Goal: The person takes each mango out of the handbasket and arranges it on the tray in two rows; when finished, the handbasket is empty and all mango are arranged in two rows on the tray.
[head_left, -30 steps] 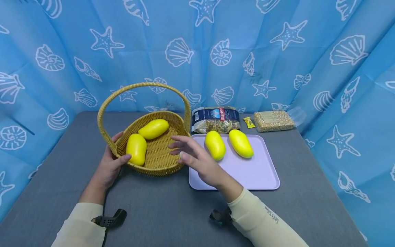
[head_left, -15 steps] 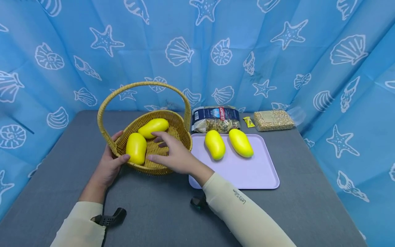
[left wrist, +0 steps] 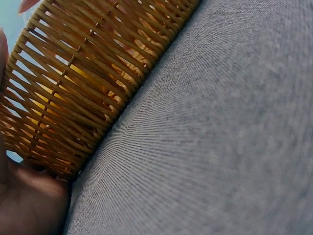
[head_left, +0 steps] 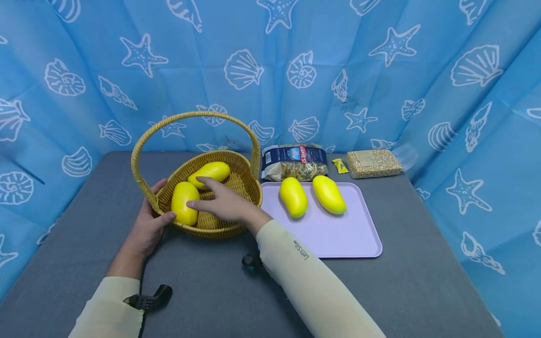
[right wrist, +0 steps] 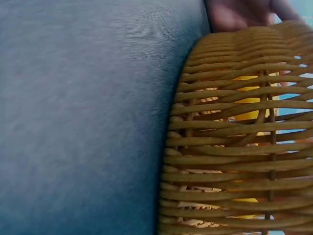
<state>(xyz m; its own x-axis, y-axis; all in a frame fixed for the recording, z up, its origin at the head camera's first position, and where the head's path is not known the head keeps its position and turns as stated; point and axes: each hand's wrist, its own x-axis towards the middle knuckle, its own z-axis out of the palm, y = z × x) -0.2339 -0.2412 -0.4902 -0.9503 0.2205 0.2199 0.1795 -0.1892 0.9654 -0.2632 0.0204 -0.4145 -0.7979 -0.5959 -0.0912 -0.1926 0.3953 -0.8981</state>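
A wicker basket (head_left: pixel 230 232) with a tall arched handle stands on the left of the table. My left hand (head_left: pixel 145 227) holds its left side, thumb over the rim and the other fingers outside; in the left wrist view the palm (left wrist: pixel 29 200) lies close against the weave. Two yellow mangoes lie inside: the near mango (head_left: pixel 182 197) upright along the left wall, the far mango (head_left: pixel 213 171) slanted behind it. My right hand (head_left: pixel 224 202) reaches into the basket with fingers spread; its thumb overlaps the near mango's right side and its fingertips are between the two mangoes.
Right of the basket is a lilac tray (head_left: pixel 334 239) bearing a left mango (head_left: pixel 293 197) and a right mango (head_left: pixel 329 195). Behind it are a pasta bag (head_left: pixel 293 162), a small yellow packet (head_left: pixel 340 165) and a bag of grains (head_left: pixel 374 164). A blue curtain (head_left: pixel 321 47) hangs behind the table.
My right hand has moved left, from over the basket's right rim into the basket beside the near mango. My left hand keeps its hold; the mangoes have stayed in place.
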